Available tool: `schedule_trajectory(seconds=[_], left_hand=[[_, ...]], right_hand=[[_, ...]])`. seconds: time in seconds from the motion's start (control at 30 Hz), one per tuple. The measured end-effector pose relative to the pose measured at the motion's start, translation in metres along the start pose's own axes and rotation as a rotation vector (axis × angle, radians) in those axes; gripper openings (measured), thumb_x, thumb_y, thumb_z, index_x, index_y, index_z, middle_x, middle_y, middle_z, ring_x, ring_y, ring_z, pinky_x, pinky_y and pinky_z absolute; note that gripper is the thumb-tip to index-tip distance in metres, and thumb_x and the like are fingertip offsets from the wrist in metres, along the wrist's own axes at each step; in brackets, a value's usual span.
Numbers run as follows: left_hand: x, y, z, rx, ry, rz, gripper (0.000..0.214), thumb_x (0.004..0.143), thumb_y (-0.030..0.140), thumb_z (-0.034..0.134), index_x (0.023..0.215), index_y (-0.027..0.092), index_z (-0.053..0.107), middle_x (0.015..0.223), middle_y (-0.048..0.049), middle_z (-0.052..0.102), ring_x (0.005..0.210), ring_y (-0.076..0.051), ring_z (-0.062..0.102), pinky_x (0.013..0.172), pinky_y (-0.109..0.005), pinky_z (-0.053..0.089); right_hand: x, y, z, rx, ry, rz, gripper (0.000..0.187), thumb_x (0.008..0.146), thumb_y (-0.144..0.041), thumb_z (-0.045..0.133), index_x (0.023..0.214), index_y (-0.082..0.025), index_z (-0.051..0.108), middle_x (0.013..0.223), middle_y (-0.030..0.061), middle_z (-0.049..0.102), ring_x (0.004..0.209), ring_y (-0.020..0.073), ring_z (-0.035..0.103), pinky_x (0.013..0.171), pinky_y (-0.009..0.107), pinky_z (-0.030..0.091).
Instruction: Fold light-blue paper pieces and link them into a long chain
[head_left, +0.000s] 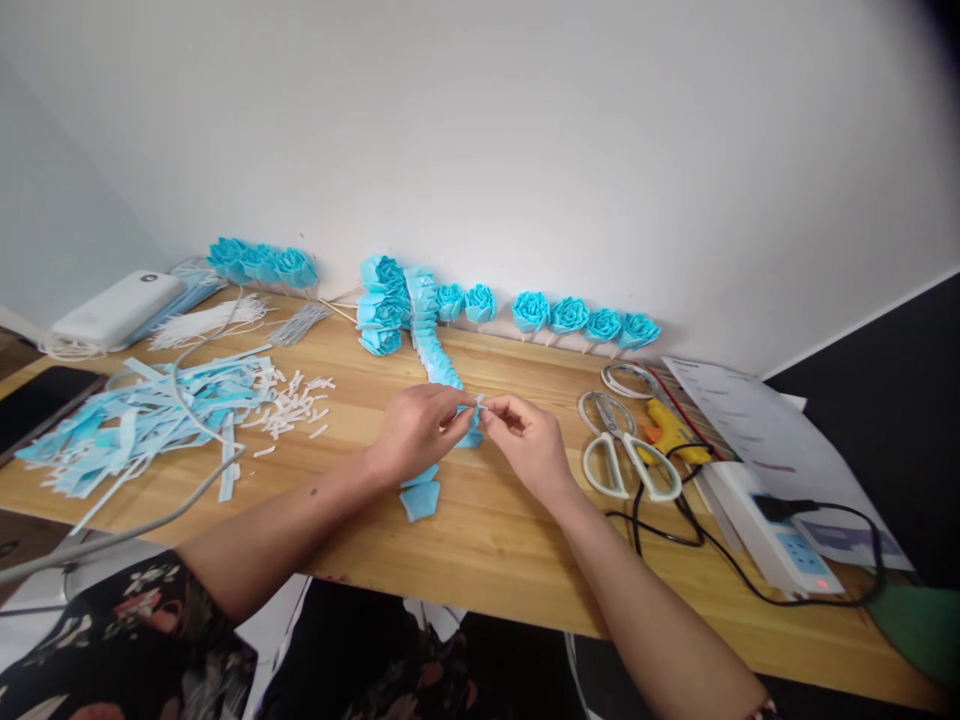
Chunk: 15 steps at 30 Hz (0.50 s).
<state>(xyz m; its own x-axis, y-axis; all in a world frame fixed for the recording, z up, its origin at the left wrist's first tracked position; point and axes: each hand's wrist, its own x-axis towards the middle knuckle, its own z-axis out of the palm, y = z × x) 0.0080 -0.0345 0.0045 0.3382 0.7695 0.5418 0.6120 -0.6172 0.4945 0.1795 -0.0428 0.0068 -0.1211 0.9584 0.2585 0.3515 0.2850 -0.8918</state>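
My left hand (416, 430) and my right hand (529, 440) meet over the middle of the table. Fingertips of both pinch a small pale blue piece (480, 401), partly covered by the fingers, so its exact shape is unclear. Just below it are blue cut petals (470, 439) of thin sheet material. Two more petals (421, 500) lie nearer the front edge, beside my left wrist. Behind my hands, a long overlapping row of blue petals (431, 340) runs back toward the wall.
Blue artificial roses (568, 315) on sticks line the wall. At left lie blue strips (172, 410), white snippets (289, 405), a phone (45, 405) and a power bank (120, 305). Scissors (622, 450), a yellow glue gun (670, 432), and a power strip (776, 530) with black cord occupy the right.
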Motion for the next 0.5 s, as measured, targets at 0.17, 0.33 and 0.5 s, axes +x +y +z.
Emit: schedule_trajectory(seconds=[0.17, 0.33, 0.5], left_hand=[[0.0, 0.001, -0.002, -0.043, -0.014, -0.005, 0.022, 0.087, 0.027, 0.051, 0.095, 0.015, 0.068, 0.064, -0.0018, 0.061, 0.057, -0.011, 0.052, 0.058, -0.024, 0.039], [0.001, -0.001, 0.001, -0.047, 0.005, -0.022, 0.02, 0.086, 0.026, 0.052, 0.09, 0.015, 0.069, 0.06, 0.0001, 0.058, 0.055, -0.01, 0.05, 0.056, -0.022, 0.037], [0.01, -0.002, -0.015, -0.057, 0.032, -0.14, 0.02, 0.084, 0.023, 0.05, 0.08, 0.015, 0.067, 0.058, 0.0016, 0.059, 0.051, -0.009, 0.048, 0.052, -0.02, 0.033]], right_hand=[[0.0, 0.0, 0.0, -0.014, 0.004, -0.013, 0.011, 0.079, -0.028, 0.059, 0.08, -0.02, 0.067, 0.078, 0.0036, 0.072, 0.068, 0.0169, 0.064, 0.063, 0.027, 0.049], [0.0, 0.001, 0.001, 0.007, -0.01, 0.0, 0.013, 0.079, -0.028, 0.059, 0.08, -0.019, 0.067, 0.077, 0.0035, 0.071, 0.067, 0.0158, 0.063, 0.062, 0.026, 0.048], [0.003, 0.009, -0.002, 0.11, -0.027, 0.077, 0.017, 0.078, -0.034, 0.061, 0.081, -0.017, 0.067, 0.075, 0.003, 0.069, 0.063, 0.0143, 0.06, 0.059, 0.025, 0.047]])
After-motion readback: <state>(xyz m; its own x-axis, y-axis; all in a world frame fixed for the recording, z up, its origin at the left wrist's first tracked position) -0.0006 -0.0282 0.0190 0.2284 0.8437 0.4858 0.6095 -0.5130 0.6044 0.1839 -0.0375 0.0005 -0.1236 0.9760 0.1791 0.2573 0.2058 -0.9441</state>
